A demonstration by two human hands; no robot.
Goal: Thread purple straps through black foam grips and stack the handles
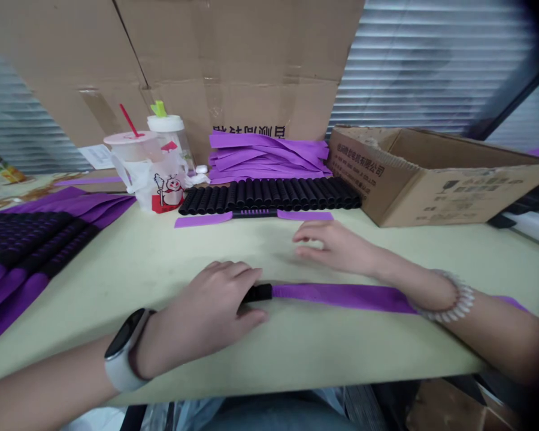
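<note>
My left hand [202, 305] is closed around a black ribbed tube [261, 292] low over the table. Much of the tube is hidden under the fingers. Out of its right end runs a flat purple strap [341, 294], stretching rightward beneath my right forearm. My right hand [335, 246] hovers above the strap with its thumb and fingers apart, holding nothing. Just beyond it, another purple strap with a black slotted sleeve [254, 213] lies flat in front of a row of black tubes [273, 194].
Behind the tubes is a stack of purple straps [265, 158]. Finished-looking straps with black sleeves [40, 245] pile up at left. A bagged drink cup [150, 173] and a bottle [173, 129] stand nearby. An open carton [449, 194] sits at right; cardboard [251, 48] rises behind.
</note>
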